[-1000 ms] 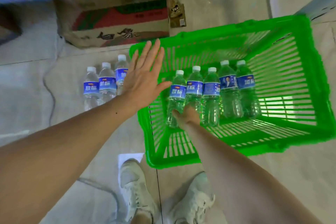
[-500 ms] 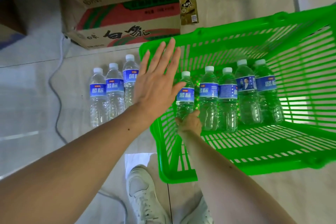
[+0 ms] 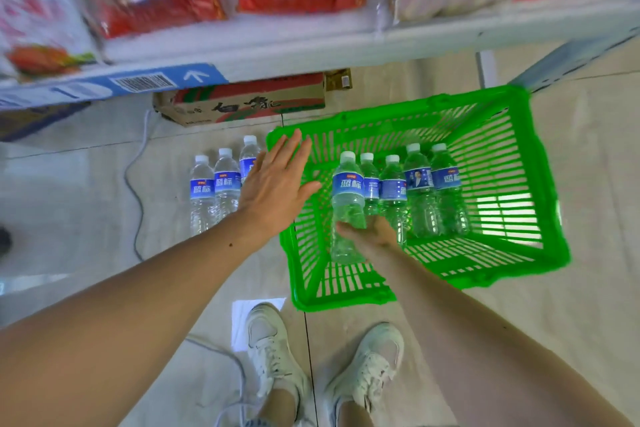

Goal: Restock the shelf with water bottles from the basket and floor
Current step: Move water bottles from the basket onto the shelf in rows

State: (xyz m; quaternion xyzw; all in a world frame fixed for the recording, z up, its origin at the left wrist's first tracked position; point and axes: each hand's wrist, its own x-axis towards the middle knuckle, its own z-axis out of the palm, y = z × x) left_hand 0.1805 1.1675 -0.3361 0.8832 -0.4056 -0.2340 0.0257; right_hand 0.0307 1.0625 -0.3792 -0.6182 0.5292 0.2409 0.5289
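The right hand (image 3: 372,236) gripped the lower half of a water bottle (image 3: 347,204) inside the green basket (image 3: 540,184), beside four more bottles (image 3: 417,191) standing in a row there. The left hand (image 3: 277,184) hovered flat, fingers spread, over the basket's left rim. Three bottles (image 3: 216,191) stood on the floor (image 3: 69,204) below the shelf (image 3: 311,42).
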